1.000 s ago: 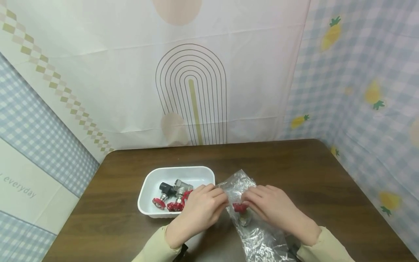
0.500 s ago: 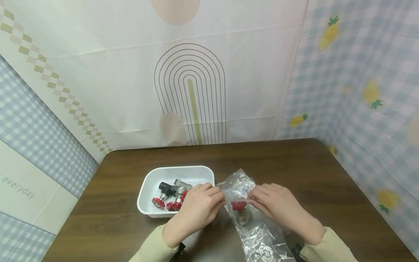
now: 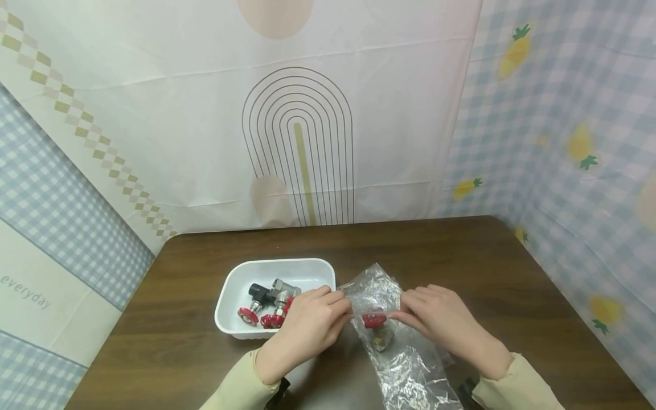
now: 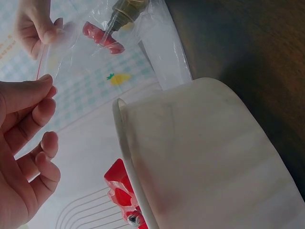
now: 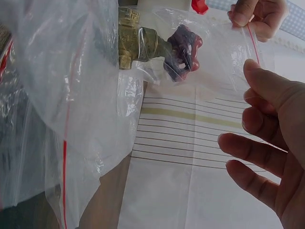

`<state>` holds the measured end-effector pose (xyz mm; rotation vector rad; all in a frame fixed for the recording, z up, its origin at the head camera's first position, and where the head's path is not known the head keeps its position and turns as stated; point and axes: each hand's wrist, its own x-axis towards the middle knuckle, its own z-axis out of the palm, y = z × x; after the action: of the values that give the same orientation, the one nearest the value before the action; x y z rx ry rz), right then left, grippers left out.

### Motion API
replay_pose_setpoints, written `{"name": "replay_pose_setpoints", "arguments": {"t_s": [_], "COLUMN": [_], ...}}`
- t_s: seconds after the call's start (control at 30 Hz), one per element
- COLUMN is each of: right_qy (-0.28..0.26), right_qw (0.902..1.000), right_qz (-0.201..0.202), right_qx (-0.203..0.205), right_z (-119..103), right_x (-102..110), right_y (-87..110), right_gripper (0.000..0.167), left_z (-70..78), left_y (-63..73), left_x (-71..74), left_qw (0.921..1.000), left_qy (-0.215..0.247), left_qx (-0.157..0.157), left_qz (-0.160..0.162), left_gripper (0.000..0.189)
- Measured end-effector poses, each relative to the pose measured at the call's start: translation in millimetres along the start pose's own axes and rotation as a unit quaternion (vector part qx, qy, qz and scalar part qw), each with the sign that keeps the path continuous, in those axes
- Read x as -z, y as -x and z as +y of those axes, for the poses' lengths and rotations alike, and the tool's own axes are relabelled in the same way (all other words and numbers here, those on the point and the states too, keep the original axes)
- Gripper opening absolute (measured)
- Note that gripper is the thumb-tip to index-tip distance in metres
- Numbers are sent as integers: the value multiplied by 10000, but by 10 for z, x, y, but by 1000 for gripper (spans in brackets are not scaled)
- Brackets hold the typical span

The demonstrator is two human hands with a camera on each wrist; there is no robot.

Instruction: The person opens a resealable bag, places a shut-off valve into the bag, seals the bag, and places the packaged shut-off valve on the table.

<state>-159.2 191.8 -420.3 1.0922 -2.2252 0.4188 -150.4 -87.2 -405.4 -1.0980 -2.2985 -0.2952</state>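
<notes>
A clear zip bag point(image 5: 219, 47) with a red seal line holds a brass valve point(image 5: 138, 40) with a red handwheel point(image 3: 374, 320). My left hand point(image 3: 318, 319) pinches one end of the bag's mouth between thumb and forefinger, beside the white tray. At the other end of that edge, my right hand point(image 3: 435, 313) pinches the seal line between thumb and forefinger, its other fingers loosely bent in the right wrist view. The edge is stretched between both hands, and the handwheel lies just below it. In the left wrist view, the left hand point(image 4: 24, 114) shows its thumb and fingertips at the seal.
A white plastic tray point(image 3: 225, 296) stands left of the bag, holding several valves, including a black one point(image 3: 260, 294) and red handwheels point(image 3: 249, 316). More clear zip bags point(image 5: 71, 95) lie beneath on the dark wooden table point(image 3: 435, 245). Patterned cloth point(image 3: 389, 142) hangs behind.
My right hand has slid to the right along the bag's mouth, away from the left hand, uncovering more of the handwheel. The left hand has barely shifted.
</notes>
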Motion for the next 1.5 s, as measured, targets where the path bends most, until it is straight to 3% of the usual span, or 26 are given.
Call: {"name": "replay_pose_setpoints", "arguments": {"t_s": [0.43,0.97,1.3,1.5], "right_qy": [75,169,39,-539], "right_qw": [9997,9984,9991,9984], "right_qz": [46,8,72,0], "right_qx": [237,540,421,148], "right_z": [-17,14,53,81], "right_x": [-7,47,35,47], "right_y": [7,18,63,85], "right_gripper": [45,38,22,18], "left_z": [-7,-2,3,-4], "left_y": [16,-25,-7,-25], "left_x": [-19,-27,-33,-52], "left_qw": [10000,9998,9995,9994], "left_qy": [-31,-34,59,158], "left_qx": [60,186,314,248], "left_qz": [-6,55,31,187], "left_gripper": [14,13,11,11]}}
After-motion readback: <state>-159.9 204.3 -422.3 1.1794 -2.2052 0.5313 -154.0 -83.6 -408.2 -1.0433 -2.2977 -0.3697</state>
